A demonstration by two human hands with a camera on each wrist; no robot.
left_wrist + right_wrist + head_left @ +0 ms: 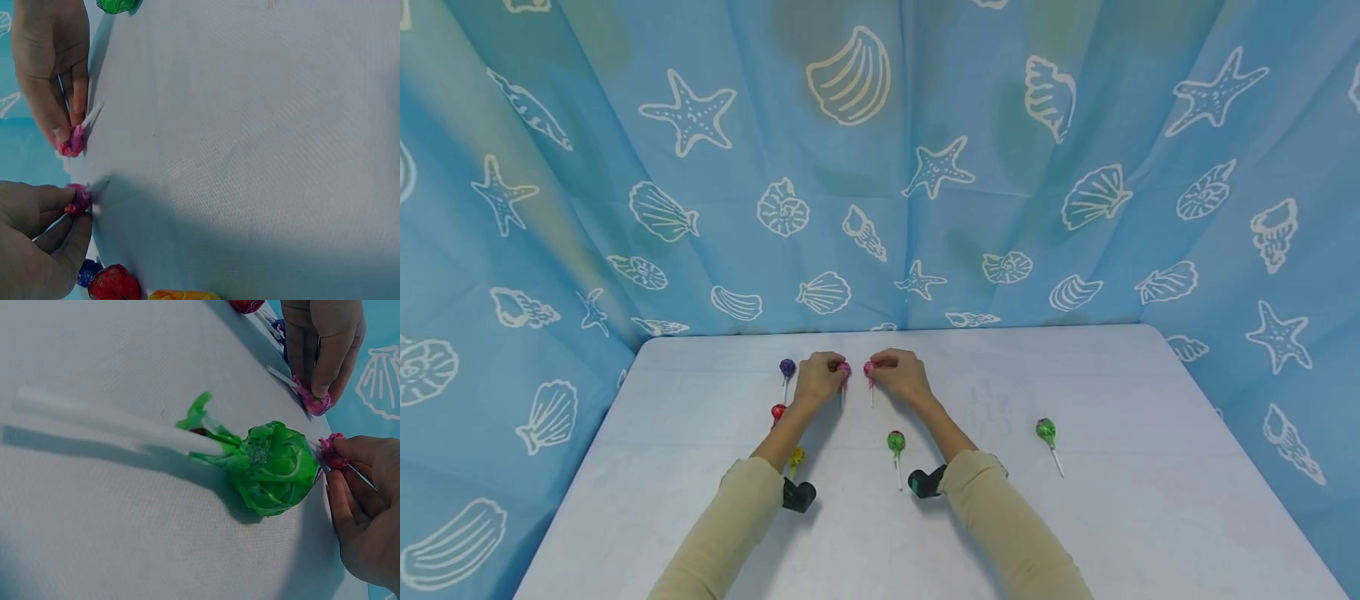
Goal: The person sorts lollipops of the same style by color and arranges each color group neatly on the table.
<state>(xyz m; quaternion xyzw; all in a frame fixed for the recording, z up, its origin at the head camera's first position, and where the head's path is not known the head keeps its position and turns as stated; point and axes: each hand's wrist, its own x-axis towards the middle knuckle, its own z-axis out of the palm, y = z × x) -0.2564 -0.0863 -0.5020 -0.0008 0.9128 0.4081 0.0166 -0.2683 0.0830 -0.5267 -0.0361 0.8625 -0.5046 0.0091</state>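
Near the far edge of the table, my left hand (818, 380) pinches the wrapped head of a pink lollipop (844, 371) between thumb and fingers. Just to its right, my right hand (902, 375) pinches the head of a second pink lollipop (869, 368). Both white sticks point toward me, and a small gap separates the two heads. In the right wrist view a green lollipop (275, 469) lies close to the camera, in front of the right hand (369, 506). The left wrist view shows both pink heads held at the table's edge.
Left of the left arm lie a purple lollipop (787, 368), a red one (778, 412) and a yellow one (797, 457), partly hidden. Another green lollipop (1046, 430) lies farther right on the white table (1135, 517). A blue shell-patterned curtain (865, 167) hangs behind.
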